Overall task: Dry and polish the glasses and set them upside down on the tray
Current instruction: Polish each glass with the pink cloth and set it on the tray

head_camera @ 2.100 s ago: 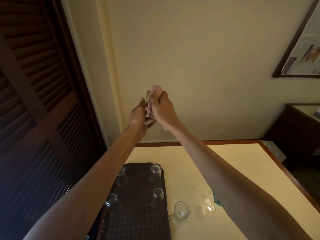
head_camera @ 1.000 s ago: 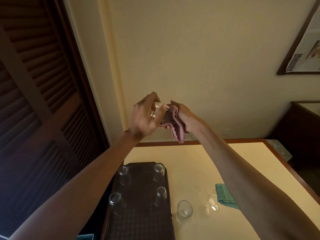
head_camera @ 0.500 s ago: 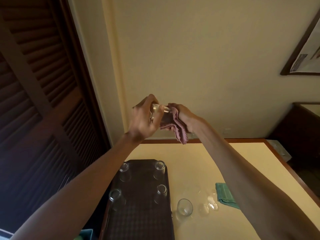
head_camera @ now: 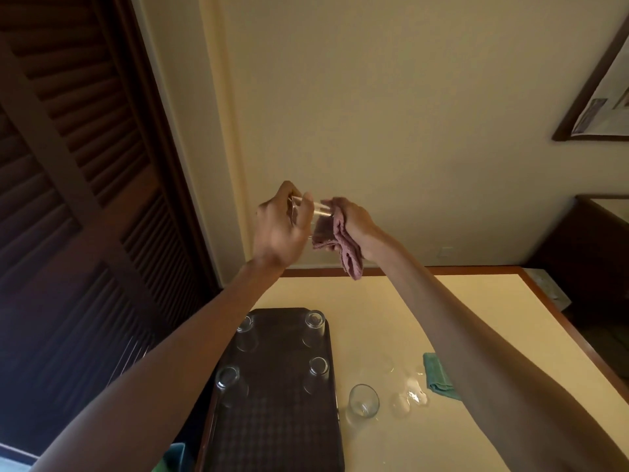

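I see a plain cream wall (head_camera: 408, 114) behind the worktop (head_camera: 367, 321), warmly lit. Dark louvred doors (head_camera: 68, 165) stand off its left edge, a framed picture (head_camera: 606, 97) hangs high right, and a dark wooden cabinet (head_camera: 592, 240) sits beyond its far right corner.

I log the tray (head_camera: 275, 420) at the left edge of the table (head_camera: 367, 328) — four glasses (head_camera: 315, 320) on it. Lone glass (head_camera: 363, 400) just right of it, cloth (head_camera: 439, 376) further right. Above — held glass (head_camera: 311, 212) in left hand (head_camera: 275, 229), rag (head_camera: 345, 247) in right hand (head_camera: 357, 219), touching.

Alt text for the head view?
The left hand holds up a clear glass while the right hand presses a pink cloth to it. Below, four glasses stand upside down on a dark tray; one upright glass and a teal cloth sit beside it.
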